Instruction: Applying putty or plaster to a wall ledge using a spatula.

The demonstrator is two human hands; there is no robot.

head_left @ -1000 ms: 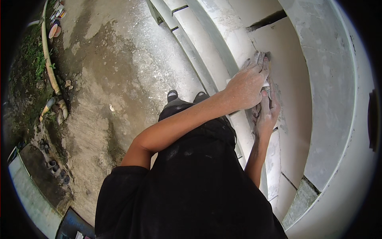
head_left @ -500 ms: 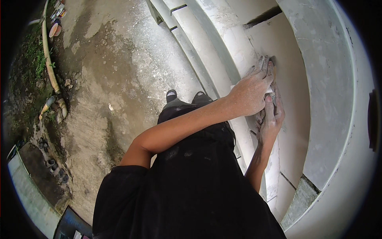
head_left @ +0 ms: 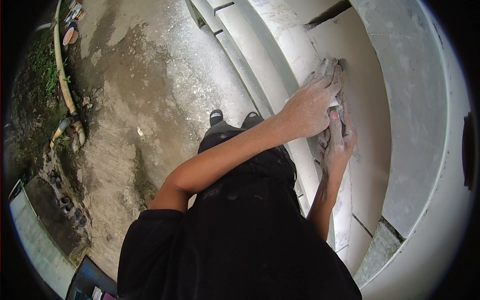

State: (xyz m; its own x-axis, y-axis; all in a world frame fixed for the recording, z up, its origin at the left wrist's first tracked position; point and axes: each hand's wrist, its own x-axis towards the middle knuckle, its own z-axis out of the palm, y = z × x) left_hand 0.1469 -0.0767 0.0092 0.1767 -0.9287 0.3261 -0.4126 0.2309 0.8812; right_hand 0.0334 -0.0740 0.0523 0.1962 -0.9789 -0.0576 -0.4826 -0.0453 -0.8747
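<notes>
My left hand point(head_left: 312, 107) reaches across my body, its fingers pressed closely together over a thin narrow tool point(head_left: 342, 64). A dark grey end of that tool pokes out past the fingertips, and the rest is covered by my hands, so its kind is unclear. My right hand point(head_left: 339, 137) is closed just nearer to me, its thumb upright and its fingers around the lower part. Between the hands a small white edge point(head_left: 334, 102) shows. Both hands are coated in pale dust and lie against a whitish panel point(head_left: 367, 130).
A curved grey ledge point(head_left: 410, 100) borders the panel on the right. Stepped white and grey mouldings point(head_left: 250, 40) run along its left. Dusty concrete ground point(head_left: 150, 90) lies around my feet. At the far left are a pipe point(head_left: 61, 70) and plants point(head_left: 42, 80).
Both hands, with the narrow tool, have slid slightly farther away along the panel. Their grip looks the same.
</notes>
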